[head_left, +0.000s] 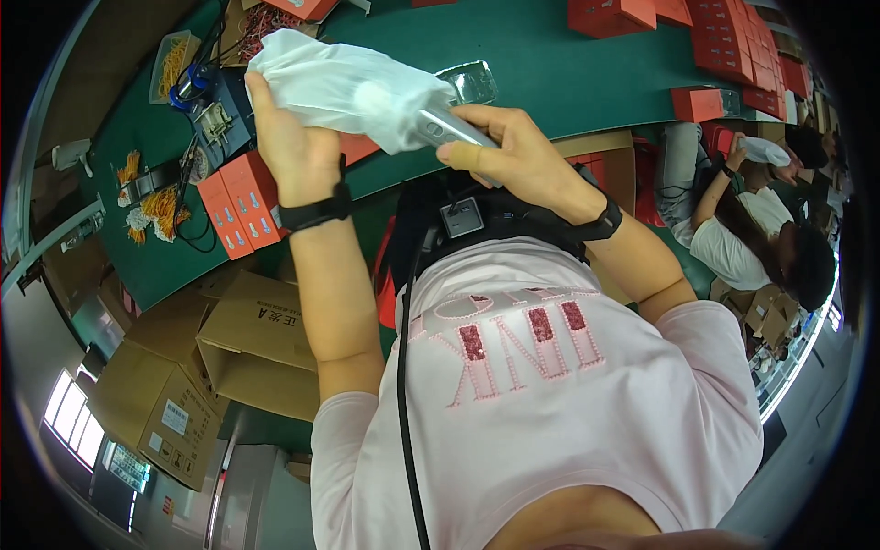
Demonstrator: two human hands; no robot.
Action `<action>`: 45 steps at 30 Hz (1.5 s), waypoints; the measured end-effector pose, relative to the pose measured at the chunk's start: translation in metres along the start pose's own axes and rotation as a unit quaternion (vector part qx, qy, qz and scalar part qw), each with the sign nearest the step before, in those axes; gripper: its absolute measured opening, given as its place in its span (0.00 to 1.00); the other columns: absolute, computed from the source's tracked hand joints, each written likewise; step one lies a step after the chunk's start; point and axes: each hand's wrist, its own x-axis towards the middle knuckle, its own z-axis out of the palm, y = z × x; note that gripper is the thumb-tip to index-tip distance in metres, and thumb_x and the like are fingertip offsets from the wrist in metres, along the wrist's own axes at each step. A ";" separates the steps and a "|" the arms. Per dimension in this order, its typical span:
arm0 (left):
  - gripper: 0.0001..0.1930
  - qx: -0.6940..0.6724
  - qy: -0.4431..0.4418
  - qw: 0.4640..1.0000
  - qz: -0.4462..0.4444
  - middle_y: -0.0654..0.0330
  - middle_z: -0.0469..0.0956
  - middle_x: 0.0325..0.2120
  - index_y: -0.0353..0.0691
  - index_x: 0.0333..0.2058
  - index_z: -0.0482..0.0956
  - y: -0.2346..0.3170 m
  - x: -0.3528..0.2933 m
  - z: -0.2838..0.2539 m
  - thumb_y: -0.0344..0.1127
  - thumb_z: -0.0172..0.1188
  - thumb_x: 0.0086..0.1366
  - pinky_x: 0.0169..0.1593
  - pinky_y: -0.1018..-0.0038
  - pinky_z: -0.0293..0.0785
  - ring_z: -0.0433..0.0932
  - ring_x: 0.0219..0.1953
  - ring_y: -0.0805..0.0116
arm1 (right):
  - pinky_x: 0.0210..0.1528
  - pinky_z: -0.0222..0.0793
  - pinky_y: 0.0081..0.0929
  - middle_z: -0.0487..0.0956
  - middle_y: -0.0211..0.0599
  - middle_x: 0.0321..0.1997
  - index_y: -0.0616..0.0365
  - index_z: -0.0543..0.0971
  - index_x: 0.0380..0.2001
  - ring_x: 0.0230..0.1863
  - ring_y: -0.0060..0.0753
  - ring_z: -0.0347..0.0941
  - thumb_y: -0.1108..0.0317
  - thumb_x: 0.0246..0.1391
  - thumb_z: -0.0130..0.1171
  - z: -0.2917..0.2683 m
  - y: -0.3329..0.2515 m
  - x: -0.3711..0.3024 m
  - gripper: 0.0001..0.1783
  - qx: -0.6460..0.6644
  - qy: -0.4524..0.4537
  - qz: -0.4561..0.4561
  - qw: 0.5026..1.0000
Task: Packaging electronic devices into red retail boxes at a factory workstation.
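In front of me hangs a whitish, see-through plastic bag (321, 82), raised over the near edge of the green table. My left hand (298, 151) holds its left part from below, with most fingers hidden behind it. From the bag's right end sticks the grey handle of a handheld device (458, 130), with buttons on its side. My right hand (513, 151) is closed around that handle, thumb on the near side. The device's rounded pale head shows dimly through the bag. Just beyond, a clear plastic tray (469, 84) lies on the table.
Red-orange boxes (240, 206) stand at the table's left edge, and more boxes (729, 41) are stacked far right. A blue-grey bench tool (215, 115) and yellow wire bundles (165, 209) lie left. Open cardboard cartons (257, 335) sit below. Another person (742, 220) works at right.
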 end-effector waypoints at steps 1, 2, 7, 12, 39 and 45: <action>0.26 -0.057 -0.031 0.996 -0.055 0.51 0.76 0.55 0.34 0.58 0.70 0.002 0.005 -0.002 0.52 0.41 0.78 0.59 0.55 0.74 0.77 0.55 0.53 | 0.26 0.59 0.19 0.75 0.30 0.29 0.65 0.79 0.47 0.22 0.16 0.64 0.63 0.58 0.59 -0.002 0.001 -0.001 0.19 0.048 -0.035 0.015 0.998; 0.27 -0.065 -0.037 0.993 -0.096 0.50 0.71 0.60 0.35 0.62 0.67 0.002 0.006 -0.006 0.51 0.37 0.79 0.64 0.52 0.68 0.71 0.61 0.50 | 0.26 0.59 0.19 0.75 0.30 0.29 0.65 0.79 0.47 0.22 0.16 0.64 0.63 0.58 0.59 -0.003 0.000 -0.002 0.19 0.048 -0.034 0.017 0.998; 0.26 -0.144 -0.053 0.977 -0.150 0.51 0.70 0.62 0.35 0.63 0.66 -0.013 0.009 -0.020 0.49 0.36 0.79 0.67 0.52 0.65 0.69 0.64 0.50 | 0.27 0.60 0.19 0.75 0.31 0.28 0.66 0.78 0.46 0.23 0.18 0.65 0.60 0.61 0.52 -0.006 -0.004 -0.003 0.20 0.066 -0.044 0.031 0.996; 0.25 -0.165 -0.037 0.973 -0.154 0.51 0.70 0.63 0.34 0.63 0.67 -0.020 0.021 -0.034 0.47 0.39 0.79 0.67 0.52 0.64 0.69 0.64 0.50 | 0.27 0.60 0.19 0.76 0.31 0.30 0.66 0.77 0.49 0.24 0.17 0.65 0.61 0.61 0.53 -0.002 0.004 -0.006 0.20 0.077 -0.043 -0.001 0.996; 0.21 0.010 -0.091 0.996 -0.008 0.60 0.76 0.50 0.35 0.55 0.71 -0.061 -0.053 0.042 0.36 0.65 0.68 0.57 0.69 0.72 0.76 0.51 0.69 | 0.61 0.68 0.29 0.78 0.38 0.56 0.69 0.73 0.59 0.57 0.27 0.73 0.76 0.54 0.68 0.002 0.021 0.001 0.30 0.005 0.150 -0.126 0.981; 0.25 0.083 -0.162 0.983 -0.025 0.58 0.77 0.51 0.32 0.58 0.71 -0.094 -0.101 0.049 0.34 0.67 0.66 0.58 0.71 0.69 0.75 0.53 0.71 | 0.55 0.73 0.27 0.79 0.38 0.56 0.67 0.72 0.60 0.55 0.28 0.76 0.78 0.57 0.63 -0.017 0.032 0.012 0.27 0.185 0.202 -0.152 0.950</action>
